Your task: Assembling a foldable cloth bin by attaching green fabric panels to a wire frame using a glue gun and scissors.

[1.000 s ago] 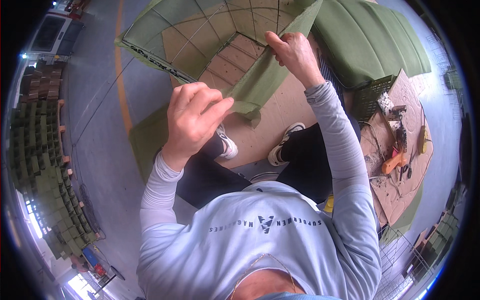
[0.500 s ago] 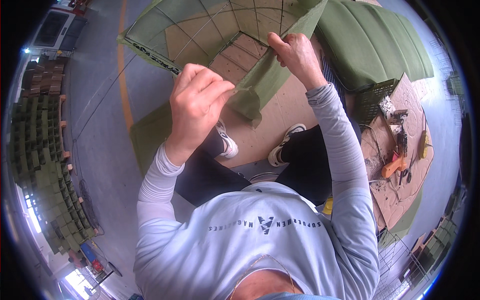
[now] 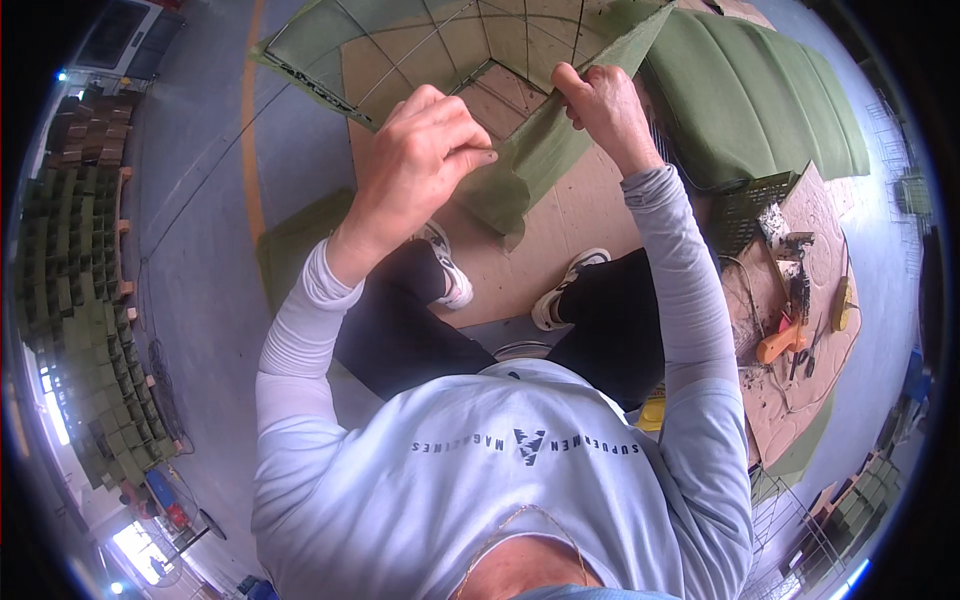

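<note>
In front of me stands a wire frame (image 3: 432, 20) with green fabric (image 3: 540, 150) along its sides. My right hand (image 3: 605, 108) is closed on the fabric's upper edge, thumb and fingers pressed together over it. My left hand (image 3: 420, 165) is pinched beside the loose fabric corner that hangs down toward my feet. What lies between its fingertips, if anything, is too small or hidden to name. Black residue shows along the frame's left edge. The frame rests on a brown board.
Green padded covers (image 3: 750, 95) lie at the far right. A cardboard sheet (image 3: 790, 410) beside my right arm holds an orange-handled tool (image 3: 778, 343) and a yellow-handled tool (image 3: 841, 302); a green crate (image 3: 750, 212) stands by it. Stacked green trays (image 3: 70, 270) line the left.
My left hand has shifted a little right and up, its pinch now nearer the right hand. The right hand keeps its grip on the fabric and sits slightly further right. The view has moved slightly.
</note>
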Available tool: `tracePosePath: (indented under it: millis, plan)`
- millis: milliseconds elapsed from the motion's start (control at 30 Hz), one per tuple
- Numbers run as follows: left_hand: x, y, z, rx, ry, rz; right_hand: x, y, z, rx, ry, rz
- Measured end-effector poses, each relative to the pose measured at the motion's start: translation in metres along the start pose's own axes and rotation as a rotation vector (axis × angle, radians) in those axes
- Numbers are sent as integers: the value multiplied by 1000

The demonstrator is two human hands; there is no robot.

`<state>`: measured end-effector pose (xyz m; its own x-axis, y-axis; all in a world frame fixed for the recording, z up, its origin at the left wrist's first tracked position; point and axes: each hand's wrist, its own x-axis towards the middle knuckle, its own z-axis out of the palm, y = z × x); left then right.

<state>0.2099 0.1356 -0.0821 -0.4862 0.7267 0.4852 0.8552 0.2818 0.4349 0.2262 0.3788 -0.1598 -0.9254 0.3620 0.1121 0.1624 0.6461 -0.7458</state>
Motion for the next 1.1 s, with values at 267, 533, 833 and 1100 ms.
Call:
tracePosePath:
  millis: [267, 533, 833, 1100]
  plan:
    - [2, -6, -2, 31, -96, -9, -55, -45, -18, 41, 355, -425]
    - [2, -9, -4, 50, -111, 24, -57, -54, -10, 100, -111, -600]
    - [-22, -19, -36, 27, -83, 95, -59, -70, -11, 36, -109, -487]
    - [-11, -18, -31, 57, -121, 50, -57, -80, -11, -61, -90, -538]
